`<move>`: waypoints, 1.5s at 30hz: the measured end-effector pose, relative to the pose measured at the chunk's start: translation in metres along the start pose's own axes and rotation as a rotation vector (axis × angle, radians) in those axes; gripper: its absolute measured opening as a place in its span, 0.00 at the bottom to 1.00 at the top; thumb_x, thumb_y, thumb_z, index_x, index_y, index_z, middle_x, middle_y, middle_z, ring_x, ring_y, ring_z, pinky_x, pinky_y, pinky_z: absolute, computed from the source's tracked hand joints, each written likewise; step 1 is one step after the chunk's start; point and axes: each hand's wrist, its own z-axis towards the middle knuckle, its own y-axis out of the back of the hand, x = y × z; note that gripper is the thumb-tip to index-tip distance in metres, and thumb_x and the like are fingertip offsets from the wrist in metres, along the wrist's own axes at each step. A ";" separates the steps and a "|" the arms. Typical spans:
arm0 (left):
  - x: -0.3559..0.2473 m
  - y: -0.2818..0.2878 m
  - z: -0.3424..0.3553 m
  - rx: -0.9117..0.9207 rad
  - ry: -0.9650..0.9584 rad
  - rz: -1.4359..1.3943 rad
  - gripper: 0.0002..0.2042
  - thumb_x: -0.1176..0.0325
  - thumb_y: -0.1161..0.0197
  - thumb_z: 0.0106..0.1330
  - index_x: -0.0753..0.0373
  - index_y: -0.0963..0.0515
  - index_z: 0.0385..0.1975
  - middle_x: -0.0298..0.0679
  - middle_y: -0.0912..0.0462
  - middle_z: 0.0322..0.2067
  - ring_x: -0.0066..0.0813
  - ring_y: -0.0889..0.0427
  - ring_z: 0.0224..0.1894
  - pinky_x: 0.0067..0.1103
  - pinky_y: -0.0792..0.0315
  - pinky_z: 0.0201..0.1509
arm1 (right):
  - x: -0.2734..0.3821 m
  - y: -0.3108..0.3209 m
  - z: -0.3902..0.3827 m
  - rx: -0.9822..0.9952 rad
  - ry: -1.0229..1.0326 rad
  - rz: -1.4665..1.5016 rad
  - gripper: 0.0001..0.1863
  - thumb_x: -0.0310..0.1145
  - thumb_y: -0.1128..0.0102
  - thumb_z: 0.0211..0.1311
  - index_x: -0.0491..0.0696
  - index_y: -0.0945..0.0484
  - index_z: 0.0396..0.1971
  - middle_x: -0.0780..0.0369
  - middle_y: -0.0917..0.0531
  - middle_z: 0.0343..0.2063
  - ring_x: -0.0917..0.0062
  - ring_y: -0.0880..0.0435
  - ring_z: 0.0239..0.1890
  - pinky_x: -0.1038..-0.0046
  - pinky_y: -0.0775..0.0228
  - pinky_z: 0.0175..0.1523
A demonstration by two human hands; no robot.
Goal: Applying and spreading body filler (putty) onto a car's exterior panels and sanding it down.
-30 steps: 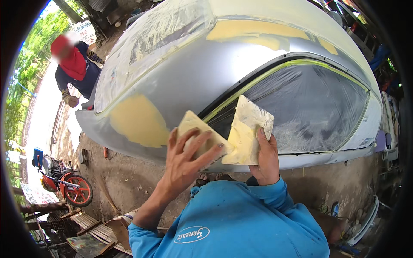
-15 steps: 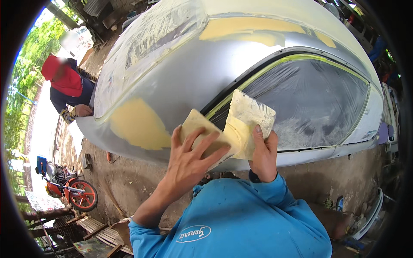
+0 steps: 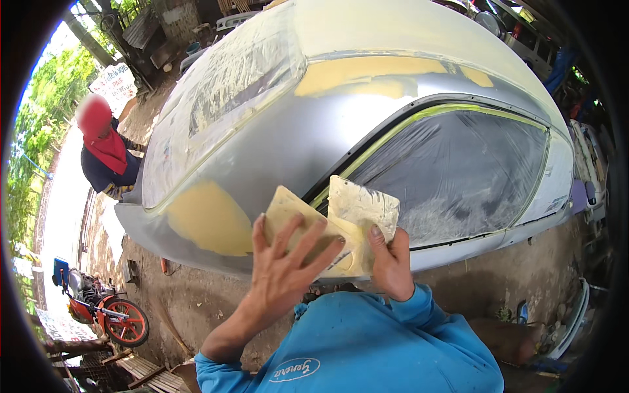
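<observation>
My left hand (image 3: 288, 259) holds a flat cream-coloured putty spreader (image 3: 283, 204), its fingers spread over the back and the thumb hidden underneath. In my right hand (image 3: 393, 265) is a putty-smeared flat plate (image 3: 363, 202), pinched with the thumb on top. The spreader's lower edge overlaps the plate, where soft yellow putty (image 3: 354, 239) lies. Both are above the side of a grey car body (image 3: 275, 144), in front of its masked side window (image 3: 458, 170). Dried yellow filler patches (image 3: 208, 219) mark the body to the left of my hands.
A person in a red head covering (image 3: 108, 144) stands at the car's far left end. An orange-wheeled motorcycle (image 3: 114, 311) is parked at lower left, near a bamboo bench (image 3: 154, 373). Plastic sheeting covers the windscreen (image 3: 242, 85). Assorted clutter lines the right edge.
The spreader and plate have come lower in the view and slightly left, still overlapping, the plate now turned more upright. The whole view has shifted a little. The other person's head has turned.
</observation>
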 end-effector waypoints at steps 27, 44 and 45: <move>0.005 0.015 0.001 0.224 -0.067 -0.125 0.28 0.79 0.35 0.43 0.46 0.20 0.48 0.32 0.28 0.56 0.41 0.35 0.60 0.54 0.48 0.63 | 0.003 -0.022 -0.003 -0.102 0.076 -0.073 0.18 0.39 0.49 0.72 0.37 0.24 0.44 0.62 0.18 0.36 0.85 0.24 0.36 0.77 0.30 0.39; -0.030 -0.010 0.065 0.045 0.103 -0.236 0.28 0.83 0.37 0.42 0.52 0.20 0.47 0.38 0.25 0.54 0.44 0.29 0.58 0.47 0.42 0.62 | 0.056 0.045 0.053 -0.025 -0.464 0.619 0.19 0.38 0.49 0.72 0.43 0.32 0.56 0.59 0.21 0.48 0.71 0.17 0.48 0.69 0.20 0.49; -0.034 -0.011 0.067 0.073 0.107 -0.162 0.28 0.84 0.38 0.41 0.52 0.20 0.47 0.38 0.25 0.55 0.44 0.29 0.58 0.47 0.42 0.62 | 0.052 0.062 0.059 0.036 -0.442 0.693 0.19 0.38 0.49 0.71 0.43 0.32 0.56 0.59 0.21 0.48 0.71 0.17 0.48 0.68 0.20 0.49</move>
